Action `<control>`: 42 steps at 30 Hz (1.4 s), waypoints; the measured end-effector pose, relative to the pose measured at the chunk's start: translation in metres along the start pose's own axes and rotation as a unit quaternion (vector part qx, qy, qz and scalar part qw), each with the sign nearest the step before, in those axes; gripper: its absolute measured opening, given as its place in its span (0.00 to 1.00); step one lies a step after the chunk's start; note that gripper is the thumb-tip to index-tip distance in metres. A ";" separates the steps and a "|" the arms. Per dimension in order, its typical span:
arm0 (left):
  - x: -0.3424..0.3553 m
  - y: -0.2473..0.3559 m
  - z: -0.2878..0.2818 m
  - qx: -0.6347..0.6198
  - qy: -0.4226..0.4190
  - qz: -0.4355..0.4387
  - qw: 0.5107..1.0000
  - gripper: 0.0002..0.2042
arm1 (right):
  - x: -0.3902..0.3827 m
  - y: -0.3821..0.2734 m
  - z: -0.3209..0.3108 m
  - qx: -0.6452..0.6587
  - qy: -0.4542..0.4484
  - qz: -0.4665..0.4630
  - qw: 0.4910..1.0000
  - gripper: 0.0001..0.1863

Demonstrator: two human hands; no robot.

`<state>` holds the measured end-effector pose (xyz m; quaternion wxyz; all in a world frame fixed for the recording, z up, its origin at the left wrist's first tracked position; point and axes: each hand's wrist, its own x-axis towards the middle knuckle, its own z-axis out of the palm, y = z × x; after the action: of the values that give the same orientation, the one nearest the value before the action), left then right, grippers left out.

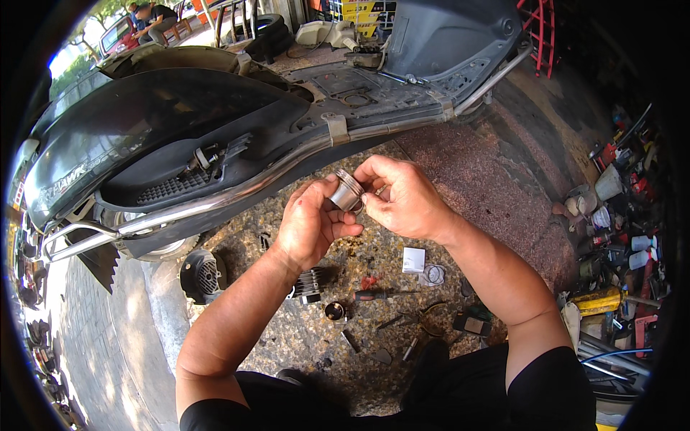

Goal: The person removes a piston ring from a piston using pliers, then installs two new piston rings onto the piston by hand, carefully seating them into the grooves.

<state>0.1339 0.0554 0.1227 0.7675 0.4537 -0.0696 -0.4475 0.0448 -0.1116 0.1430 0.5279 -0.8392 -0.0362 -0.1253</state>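
My left hand (305,223) is closed around the lower side of a shiny metal piston (346,194), which is tilted and has grooves near its upper end. My right hand (406,197) has its thumb and bent index finger at the piston's right side, touching it by the grooved end. A thin curved edge shows below the right thumb; whether it is a loose ring I cannot tell. Below my hands on the ground lie a finned cylinder (308,285), partly behind my left forearm, and a darker, sooty round part (334,311).
Across the far side stands a dark scooter (194,108) with a metal side rail (237,192). On the ground are a screwdriver (372,295), a white box (413,260), thin rings (433,274), and a black fan cover (203,276). Bottles and tools crowd the right edge, near a yellow case (599,302).
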 end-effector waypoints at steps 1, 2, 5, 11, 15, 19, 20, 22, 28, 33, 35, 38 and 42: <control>0.000 0.000 0.000 0.000 0.003 -0.009 1.000 0.15 | 0.000 0.000 0.000 -0.001 0.000 -0.001 1.000 0.10; 0.000 0.000 0.000 0.000 -0.004 -0.008 1.000 0.16 | 0.000 -0.001 0.000 -0.004 0.001 -0.003 1.000 0.10; -0.001 0.000 0.000 0.001 -0.007 -0.012 1.000 0.18 | 0.000 -0.002 0.000 -0.009 0.002 -0.008 1.000 0.10; -0.001 0.000 0.002 0.001 -0.006 -0.017 1.000 0.18 | 0.000 -0.003 0.002 -0.024 0.006 0.005 1.000 0.09; -0.003 0.000 0.002 0.018 -0.002 -0.009 1.000 0.17 | -0.001 -0.004 0.000 -0.022 0.005 0.010 1.000 0.10; -0.004 0.000 0.000 0.004 -0.013 -0.013 1.000 0.16 | 0.000 -0.004 -0.004 0.030 -0.018 0.013 0.999 0.09; -0.004 0.000 -0.001 0.011 -0.018 -0.015 1.000 0.18 | 0.000 -0.004 -0.005 0.037 -0.023 0.018 0.999 0.09; -0.004 -0.001 -0.003 0.023 -0.036 -0.014 0.999 0.22 | 0.000 -0.004 -0.005 0.033 -0.027 0.026 0.999 0.09; -0.003 -0.001 -0.005 0.003 -0.041 -0.027 0.999 0.18 | 0.002 -0.009 -0.003 0.014 -0.022 0.036 0.999 0.08; -0.005 0.001 -0.007 0.021 -0.087 -0.031 0.996 0.21 | 0.001 -0.010 -0.009 -0.007 -0.047 -0.001 0.999 0.15; -0.004 0.000 -0.009 0.026 -0.114 -0.037 0.992 0.21 | 0.002 -0.008 -0.010 -0.006 -0.060 -0.061 0.996 0.20; -0.004 -0.001 -0.010 0.031 -0.141 -0.051 0.988 0.23 | 0.005 -0.003 -0.007 0.052 -0.052 -0.093 0.993 0.24; -0.004 0.000 -0.013 0.060 -0.127 -0.050 0.989 0.26 | 0.002 0.000 -0.015 0.070 -0.094 -0.016 0.993 0.25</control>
<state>0.1380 0.0660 0.1161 0.7006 0.4415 -0.1707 -0.5340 0.0441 -0.1249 0.1491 0.5773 -0.8077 -0.1080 -0.0519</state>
